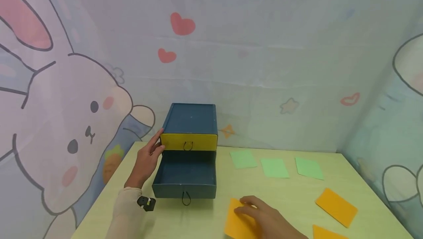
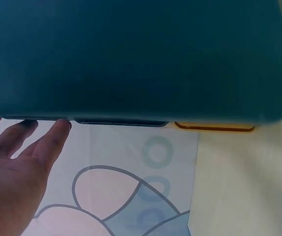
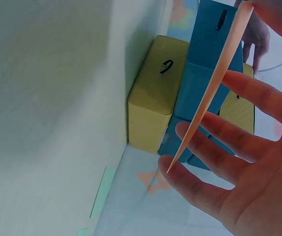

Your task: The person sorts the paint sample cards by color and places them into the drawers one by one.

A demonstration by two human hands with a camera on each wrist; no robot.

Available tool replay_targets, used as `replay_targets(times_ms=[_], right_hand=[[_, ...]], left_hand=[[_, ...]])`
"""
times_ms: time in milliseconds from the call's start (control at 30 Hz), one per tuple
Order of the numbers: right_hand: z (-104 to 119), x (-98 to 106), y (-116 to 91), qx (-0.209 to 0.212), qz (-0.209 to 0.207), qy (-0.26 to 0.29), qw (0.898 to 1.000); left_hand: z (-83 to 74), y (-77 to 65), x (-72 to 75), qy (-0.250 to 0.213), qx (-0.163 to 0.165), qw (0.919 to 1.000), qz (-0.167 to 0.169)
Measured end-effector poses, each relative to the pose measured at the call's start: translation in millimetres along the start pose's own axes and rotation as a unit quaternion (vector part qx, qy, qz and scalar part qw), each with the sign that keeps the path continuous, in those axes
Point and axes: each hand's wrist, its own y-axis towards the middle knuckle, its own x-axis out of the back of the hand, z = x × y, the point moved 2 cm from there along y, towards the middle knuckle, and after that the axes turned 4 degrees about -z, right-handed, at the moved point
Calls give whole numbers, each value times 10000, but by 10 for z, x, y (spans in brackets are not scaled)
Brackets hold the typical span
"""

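Observation:
A small blue cabinet (image 1: 190, 118) stands on the table with its yellow top drawer (image 1: 172, 142) closed. Below that, a blue drawer (image 1: 185, 192) with a black loop pull is slid out, and its visible floor is bare. My left hand (image 1: 144, 162) rests against the cabinet's left side, fingers extended near the yellow drawer; in the left wrist view the blue drawer's side (image 2: 141, 59) fills the top. Right of the drawer, my right hand (image 1: 266, 217) pinches an orange paper (image 1: 235, 224) between thumb and fingers. The paper appears edge-on in the right wrist view.
Three green paper squares (image 1: 275, 168) lie on the table right of the cabinet. Two more orange papers (image 1: 337, 207) lie nearer the right front. A printed cloth backdrop (image 1: 264, 66) hangs behind. Another yellow drawer (image 3: 153, 101) shows in the right wrist view.

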Motion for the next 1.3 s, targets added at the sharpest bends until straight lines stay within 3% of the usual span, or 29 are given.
replay_targets(times_ms=[200, 500, 600, 867, 1300], right_hand=[[36, 38, 89, 157, -141, -80, 9997], [114, 221, 357, 1076, -1170, -689, 9849], [162, 294, 479, 1198, -1239, -661, 9828], [325, 419, 851, 1210, -873, -751, 9859], [498, 433, 1432, 1026, -62, -1094, 9887]], left_hand=[[-5, 7, -16, 47, 23, 10000, -3], [-10, 11, -15, 60, 76, 9999, -46], [-2, 17, -20, 73, 91, 9999, -42], [-3, 13, -23, 59, 33, 10000, -54], [17, 4, -24, 44, 18, 10000, -3]])
